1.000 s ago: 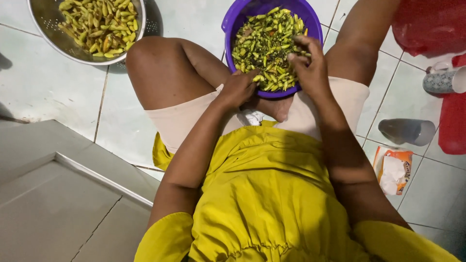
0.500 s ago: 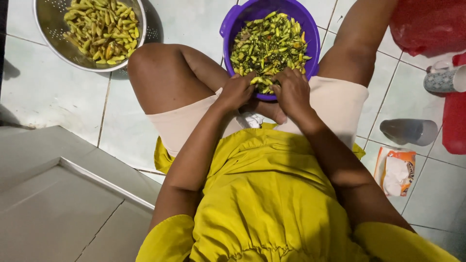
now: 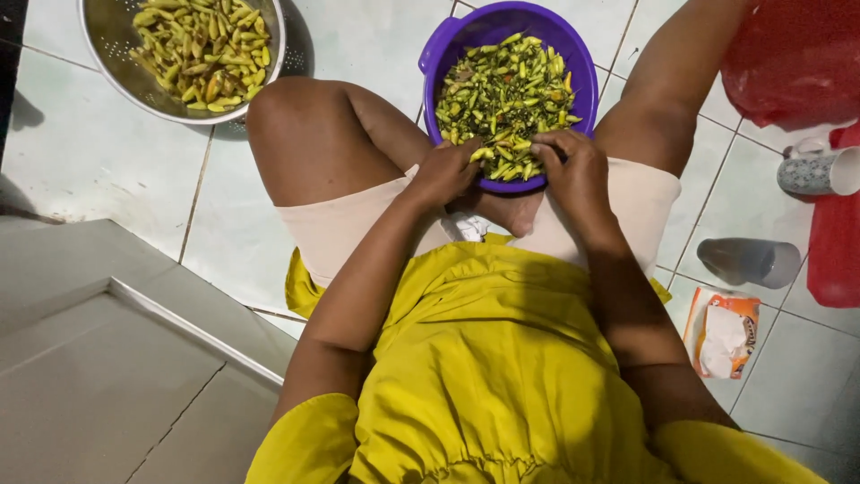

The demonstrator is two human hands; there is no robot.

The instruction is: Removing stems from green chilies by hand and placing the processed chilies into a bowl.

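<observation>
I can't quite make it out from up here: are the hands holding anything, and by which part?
Both hands meet at the near rim of the purple bowl, left hand and right hand pinching one small chilli between their fingertips; which end each grips cannot be told.

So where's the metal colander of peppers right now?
In the head view, the metal colander sits top left on the tiled floor, beyond the person's left knee, apart from the purple bowl.

Even, fairly bright light from above fills the scene. Soft shadows fall beside the metal colander point(image 3: 107, 54) and under the legs. The pale tiles point(image 3: 81, 170) show mild glare. Focus is sharp, with edges slightly stretched.
</observation>
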